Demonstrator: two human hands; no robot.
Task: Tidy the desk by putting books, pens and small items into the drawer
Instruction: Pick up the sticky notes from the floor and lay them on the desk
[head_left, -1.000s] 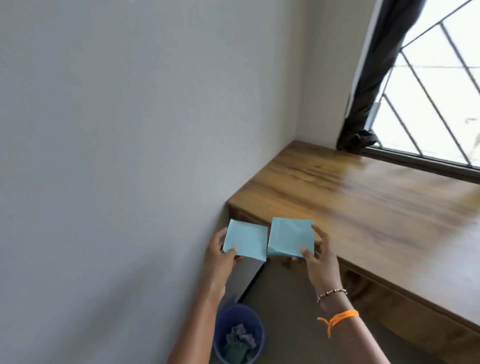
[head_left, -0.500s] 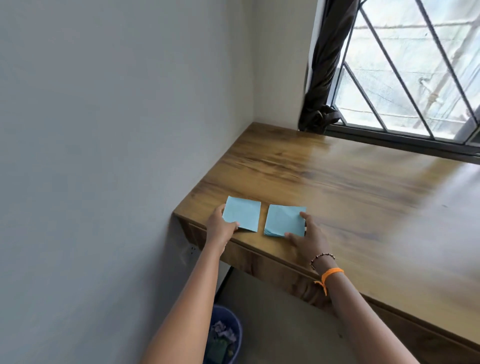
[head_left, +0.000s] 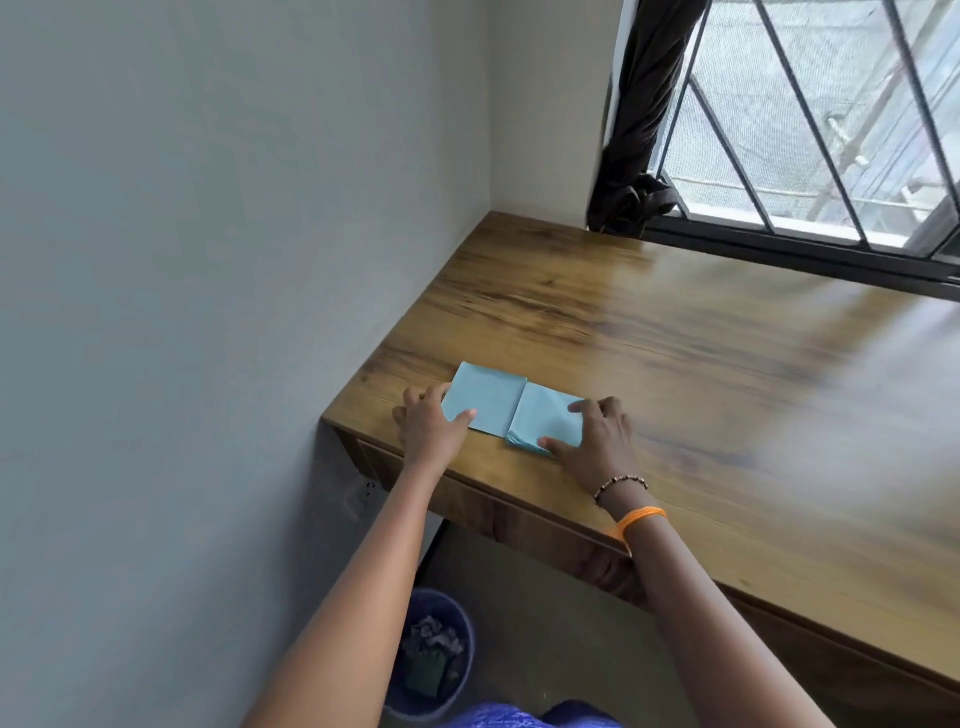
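Two light blue square note pads lie side by side, edges touching, near the front left corner of the wooden desk (head_left: 675, 353). My left hand (head_left: 428, 428) holds the left pad (head_left: 485, 397), thumb on top and fingers curled at its left edge. My right hand (head_left: 600, 441) grips the right pad (head_left: 545, 418), whose sheets look a little ruffled, thumb at its near corner and fingers over its right edge. A wooden drawer front (head_left: 519, 519) runs under the desk edge and looks closed.
A grey wall stands close on the left. A dark knotted curtain (head_left: 631, 130) hangs at the back corner beside a barred window (head_left: 810, 130). A blue bin (head_left: 434, 654) with crumpled waste sits on the floor under the desk.
Both hands carried the pads from the air in front of the desk onto its top. The two pads have since slid together until they touch.
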